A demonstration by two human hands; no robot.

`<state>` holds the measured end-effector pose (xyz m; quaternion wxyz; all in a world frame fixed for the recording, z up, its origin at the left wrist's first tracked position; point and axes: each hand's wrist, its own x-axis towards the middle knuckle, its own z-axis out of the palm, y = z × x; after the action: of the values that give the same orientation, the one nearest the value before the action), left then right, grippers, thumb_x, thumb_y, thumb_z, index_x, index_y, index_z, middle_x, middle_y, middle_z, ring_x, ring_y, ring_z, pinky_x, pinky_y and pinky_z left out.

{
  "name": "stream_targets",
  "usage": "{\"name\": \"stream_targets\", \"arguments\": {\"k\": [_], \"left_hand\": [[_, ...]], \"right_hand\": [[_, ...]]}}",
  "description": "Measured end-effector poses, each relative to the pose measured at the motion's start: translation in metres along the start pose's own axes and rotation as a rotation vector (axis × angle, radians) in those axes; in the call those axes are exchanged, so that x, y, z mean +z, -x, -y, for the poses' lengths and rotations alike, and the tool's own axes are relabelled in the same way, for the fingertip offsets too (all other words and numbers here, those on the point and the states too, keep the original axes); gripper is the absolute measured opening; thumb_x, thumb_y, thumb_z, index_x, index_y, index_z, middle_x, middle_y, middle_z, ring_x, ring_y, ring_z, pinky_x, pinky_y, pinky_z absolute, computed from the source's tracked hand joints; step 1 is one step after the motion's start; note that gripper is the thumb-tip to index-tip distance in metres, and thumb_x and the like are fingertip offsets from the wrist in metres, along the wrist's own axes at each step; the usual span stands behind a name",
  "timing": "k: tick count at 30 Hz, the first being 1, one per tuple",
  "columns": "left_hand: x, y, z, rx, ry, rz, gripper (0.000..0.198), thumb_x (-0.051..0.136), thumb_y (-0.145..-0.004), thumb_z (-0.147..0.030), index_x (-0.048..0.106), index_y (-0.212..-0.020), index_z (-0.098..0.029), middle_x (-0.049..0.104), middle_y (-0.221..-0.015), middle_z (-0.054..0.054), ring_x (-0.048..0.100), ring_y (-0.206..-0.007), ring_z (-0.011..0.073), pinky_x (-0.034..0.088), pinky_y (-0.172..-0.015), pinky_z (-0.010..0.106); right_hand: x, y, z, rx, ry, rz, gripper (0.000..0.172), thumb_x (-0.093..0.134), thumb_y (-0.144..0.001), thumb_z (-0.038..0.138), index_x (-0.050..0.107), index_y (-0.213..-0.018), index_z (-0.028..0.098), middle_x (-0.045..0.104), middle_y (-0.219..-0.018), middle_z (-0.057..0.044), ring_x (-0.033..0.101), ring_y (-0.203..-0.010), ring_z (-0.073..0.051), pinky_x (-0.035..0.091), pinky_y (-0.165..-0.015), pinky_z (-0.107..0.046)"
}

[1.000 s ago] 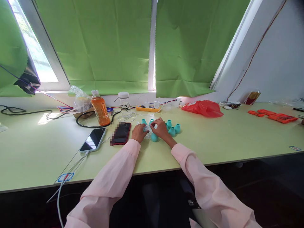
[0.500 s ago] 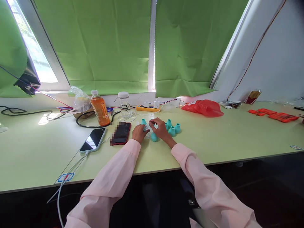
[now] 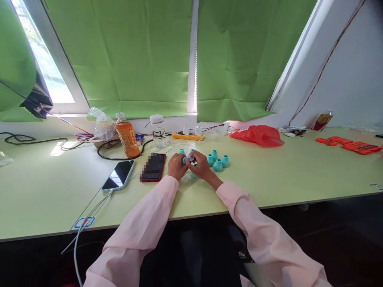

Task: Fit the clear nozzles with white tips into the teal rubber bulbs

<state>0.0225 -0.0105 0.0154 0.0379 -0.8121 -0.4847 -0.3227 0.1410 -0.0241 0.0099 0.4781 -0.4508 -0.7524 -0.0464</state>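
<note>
At the middle of the table my left hand [image 3: 177, 167] is closed on a small teal bulb-shaped piece [image 3: 183, 160], which its fingers partly cover. My right hand [image 3: 201, 166] pinches a small clear plastic piece [image 3: 190, 158] against the teal one, so the hands nearly meet. Whether the two pieces are joined I cannot tell. Several more teal bulb-shaped pieces [image 3: 218, 165] with narrow necks stand upright to the right of my right hand. Others stand behind the hands and beneath the right one, partly hidden. A crumpled bit of clear plastic [image 3: 186, 177] lies below my hands.
Left of my hands lie a dark phone with a red edge [image 3: 153, 167] and a charging phone [image 3: 118, 175]. Behind them stand an orange drink bottle [image 3: 127, 137] and a clear jar [image 3: 158, 133]. A yellow power strip [image 3: 187, 136], red plastic bag [image 3: 257, 135] and orange tool sets [image 3: 361, 148] lie farther off.
My right hand has lowered and come closer to my left. The clear piece now shows between both hands, and the crumpled plastic lies on the table below them.
</note>
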Motion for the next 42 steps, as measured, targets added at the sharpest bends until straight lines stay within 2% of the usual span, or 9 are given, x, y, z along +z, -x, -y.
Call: {"name": "stream_targets", "arguments": {"k": [3, 8, 18, 23, 28, 31, 34, 38, 42], "left_hand": [[0.001, 0.002, -0.002, 0.020, -0.004, 0.014, 0.010, 0.046, -0.068, -0.016, 0.055, -0.064, -0.017, 0.060, -0.069, 0.006, 0.055, -0.072, 0.0188, 0.036, -0.059, 0.026], [0.005, 0.005, -0.004, 0.036, -0.008, 0.015, 0.011, 0.046, -0.066, -0.015, 0.055, -0.060, -0.015, 0.061, -0.065, 0.009, 0.056, -0.066, 0.0208, 0.035, -0.055, 0.027], [0.012, 0.005, -0.004, 0.157, 0.073, -0.020, 0.010, 0.045, -0.065, -0.012, 0.054, -0.064, -0.017, 0.059, -0.066, 0.006, 0.055, -0.066, 0.0166, 0.039, -0.060, 0.025], [0.009, 0.006, -0.006, 0.179, 0.081, -0.063, 0.019, 0.041, -0.075, -0.021, 0.051, -0.059, -0.019, 0.057, -0.064, 0.005, 0.053, -0.067, 0.0151, 0.038, -0.062, 0.025], [0.005, 0.004, -0.006, 0.091, 0.047, -0.083, 0.029, 0.035, -0.081, -0.033, 0.053, -0.063, -0.017, 0.056, -0.064, 0.006, 0.053, -0.066, 0.0148, 0.037, -0.061, 0.025], [0.005, 0.004, -0.004, 0.035, 0.010, -0.035, 0.027, 0.044, -0.075, -0.042, 0.053, -0.072, -0.017, 0.057, -0.065, 0.005, 0.054, -0.065, 0.0166, 0.036, -0.059, 0.026], [0.004, 0.004, -0.004, 0.025, -0.023, 0.052, 0.026, 0.053, -0.067, -0.040, 0.051, -0.081, -0.018, 0.058, -0.069, 0.004, 0.055, -0.067, 0.0187, 0.036, -0.059, 0.027], [0.002, 0.005, -0.006, 0.081, -0.065, 0.164, 0.038, 0.060, -0.059, -0.034, 0.047, -0.092, -0.020, 0.058, -0.084, 0.005, 0.051, -0.085, 0.0238, 0.036, -0.069, 0.031], [0.003, 0.008, -0.007, 0.116, -0.117, 0.259, 0.053, 0.063, -0.054, -0.037, 0.043, -0.100, -0.020, 0.052, -0.100, 0.010, 0.043, -0.095, 0.0295, 0.034, -0.074, 0.038]], "right_hand": [[0.001, 0.001, 0.000, 0.029, 0.008, -0.010, 0.018, 0.044, -0.073, 0.034, 0.045, -0.062, 0.020, 0.043, -0.054, 0.003, 0.037, -0.051, -0.011, 0.030, -0.053, -0.023], [0.003, 0.002, 0.000, 0.084, -0.014, -0.023, 0.035, 0.040, -0.076, 0.038, 0.034, -0.047, 0.019, 0.033, -0.044, 0.004, 0.029, -0.044, -0.010, 0.023, -0.049, -0.024], [0.002, -0.001, 0.000, 0.185, -0.216, 0.008, 0.042, 0.033, -0.078, 0.041, 0.025, -0.043, 0.019, 0.026, -0.043, 0.004, 0.027, -0.043, -0.008, 0.028, -0.043, -0.022], [-0.003, -0.009, -0.010, 0.293, -0.286, -0.079, 0.043, 0.023, -0.081, 0.045, 0.024, -0.046, 0.021, 0.028, -0.041, 0.004, 0.030, -0.038, -0.009, 0.028, -0.038, -0.023], [-0.012, -0.014, -0.016, 0.347, -0.273, -0.188, 0.046, 0.015, -0.083, 0.047, 0.025, -0.047, 0.020, 0.031, -0.043, 0.003, 0.034, -0.040, -0.009, 0.031, -0.041, -0.022], [-0.016, -0.015, -0.021, 0.350, -0.208, -0.235, 0.044, 0.022, -0.083, 0.048, 0.031, -0.052, 0.020, 0.036, -0.048, 0.003, 0.037, -0.045, -0.009, 0.033, -0.046, -0.021], [-0.021, -0.017, -0.029, 0.357, -0.113, -0.228, 0.037, 0.036, -0.079, 0.048, 0.040, -0.057, 0.019, 0.044, -0.052, 0.003, 0.041, -0.050, -0.010, 0.034, -0.050, -0.022], [-0.024, -0.018, -0.042, 0.362, 0.019, -0.161, 0.024, 0.052, -0.071, 0.043, 0.053, -0.073, 0.019, 0.057, -0.067, 0.000, 0.049, -0.059, -0.013, 0.036, -0.055, -0.023], [-0.019, -0.016, -0.049, 0.343, 0.113, -0.045, 0.022, 0.056, -0.069, 0.037, 0.058, -0.083, 0.020, 0.062, -0.078, -0.002, 0.054, -0.065, -0.014, 0.038, -0.059, -0.025]]}}
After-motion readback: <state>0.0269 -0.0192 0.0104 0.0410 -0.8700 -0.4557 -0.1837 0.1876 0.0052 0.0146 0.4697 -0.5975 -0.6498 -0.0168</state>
